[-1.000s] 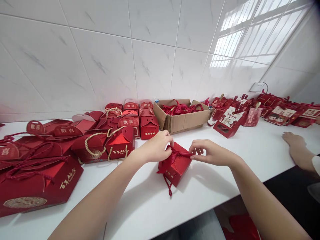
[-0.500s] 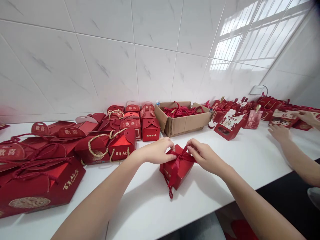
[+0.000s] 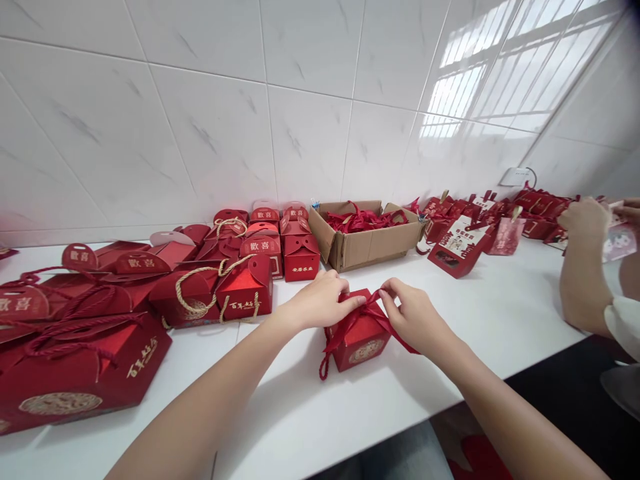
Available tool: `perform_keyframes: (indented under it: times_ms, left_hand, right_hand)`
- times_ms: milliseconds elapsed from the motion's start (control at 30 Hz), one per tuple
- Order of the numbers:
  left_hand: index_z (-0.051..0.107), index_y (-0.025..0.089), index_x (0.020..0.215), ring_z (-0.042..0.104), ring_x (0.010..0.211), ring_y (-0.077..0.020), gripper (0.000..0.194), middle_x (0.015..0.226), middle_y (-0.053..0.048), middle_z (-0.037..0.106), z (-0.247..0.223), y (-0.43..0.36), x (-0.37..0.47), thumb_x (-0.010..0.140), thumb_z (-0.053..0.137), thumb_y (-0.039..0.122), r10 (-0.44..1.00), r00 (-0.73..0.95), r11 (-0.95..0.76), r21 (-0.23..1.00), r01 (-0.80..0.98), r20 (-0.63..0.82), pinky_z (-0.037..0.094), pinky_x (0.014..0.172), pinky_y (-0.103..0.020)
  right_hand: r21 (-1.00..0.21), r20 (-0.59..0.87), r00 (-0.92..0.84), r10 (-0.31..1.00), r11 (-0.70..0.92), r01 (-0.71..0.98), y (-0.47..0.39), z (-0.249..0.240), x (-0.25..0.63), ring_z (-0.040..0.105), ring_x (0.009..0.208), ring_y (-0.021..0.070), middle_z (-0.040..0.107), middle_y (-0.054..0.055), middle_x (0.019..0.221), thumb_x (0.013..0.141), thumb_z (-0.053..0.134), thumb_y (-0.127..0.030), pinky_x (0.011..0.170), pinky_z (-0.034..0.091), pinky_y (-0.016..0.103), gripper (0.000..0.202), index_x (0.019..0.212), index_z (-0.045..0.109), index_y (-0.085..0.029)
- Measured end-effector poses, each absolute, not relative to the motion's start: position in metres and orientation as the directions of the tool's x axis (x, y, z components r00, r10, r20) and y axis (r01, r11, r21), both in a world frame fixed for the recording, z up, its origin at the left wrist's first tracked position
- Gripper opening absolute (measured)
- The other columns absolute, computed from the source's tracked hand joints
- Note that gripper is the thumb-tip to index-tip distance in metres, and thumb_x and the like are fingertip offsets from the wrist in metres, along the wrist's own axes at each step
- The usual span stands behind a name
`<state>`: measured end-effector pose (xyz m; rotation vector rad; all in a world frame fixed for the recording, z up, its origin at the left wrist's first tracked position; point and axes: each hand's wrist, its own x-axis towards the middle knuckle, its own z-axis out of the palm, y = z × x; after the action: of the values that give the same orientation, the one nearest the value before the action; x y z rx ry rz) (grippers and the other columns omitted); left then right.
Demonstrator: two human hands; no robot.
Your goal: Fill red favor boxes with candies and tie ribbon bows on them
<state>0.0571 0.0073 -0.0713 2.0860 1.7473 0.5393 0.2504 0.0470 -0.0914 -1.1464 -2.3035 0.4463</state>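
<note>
One red box point(image 3: 367, 349) sits on the bench point(image 3: 280, 407): red ribbon point(image 3: 345, 328) pinched in the right hand point(image 3: 415, 319), left hand point(image 3: 323, 303) atop, its grip too hidden to judge; best steadied, ribbon drawn evenly.

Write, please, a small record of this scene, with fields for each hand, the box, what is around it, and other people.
Left hand: at the box top, thumb beside the ribbon; grip unclear
Right hand: pinches the ribbon
Box: red, on the white table, round gold emblem on one side
Behind: open carton with red ribbons
To the left: many red boxes
To the right: red packets
Other person: hands at far right, partly cut off
</note>
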Motion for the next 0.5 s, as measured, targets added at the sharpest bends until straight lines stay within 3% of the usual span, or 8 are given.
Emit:
perform_keyframes:
  times_ms: [133, 267, 500]
  left_hand:
    - [0.052, 0.019, 0.069, 0.051, 0.089, -0.0249, 0.046, 0.085, -0.007, 0.055, -0.08, 0.011, 0.065, 0.084, 0.042, 0.061, 0.987, 0.085, -0.147, 0.536, 0.832, 0.138, 0.04, 0.07, -0.033]
    - [0.046, 0.019, 0.061, 0.051, 0.082, -0.0217, 0.046, 0.081, -0.004, 0.053, -0.091, 0.018, 0.069, 0.08, 0.05, 0.061, 0.977, 0.029, -0.151, 0.591, 0.792, 0.211, 0.039, 0.069, -0.031]
    - [0.045, 0.018, 0.058, 0.05, 0.065, -0.0151, 0.048, 0.075, -0.001, 0.054, -0.102, 0.027, 0.069, 0.069, 0.063, 0.061, 0.981, -0.016, -0.12, 0.668, 0.734, 0.194, 0.036, 0.058, -0.027]
  right_hand:
    - [-0.562, 0.259, -0.486, 0.835, 0.539, 0.627, 0.046, -0.088, 0.251, 0.054, 0.053, 0.0164, 0.063, 0.004, 0.068, 0.09, 0.037, -0.029, 0.053, 0.035, 0.027, 0.016, 0.08, 0.048, -0.021]
    - [-0.639, 0.202, -0.469, 0.86, 0.479, 0.602, 0.055, -0.094, 0.252, 0.053, 0.054, 0.0165, 0.062, 0.002, 0.063, 0.088, 0.04, -0.033, 0.052, 0.036, 0.026, 0.018, 0.079, 0.05, -0.021]
    - [-0.743, 0.174, -0.43, 0.886, 0.405, 0.533, 0.06, -0.118, 0.256, 0.041, 0.047, 0.0133, 0.053, -0.003, 0.052, 0.086, 0.043, -0.038, 0.048, 0.03, 0.025, 0.019, 0.077, 0.049, -0.022]
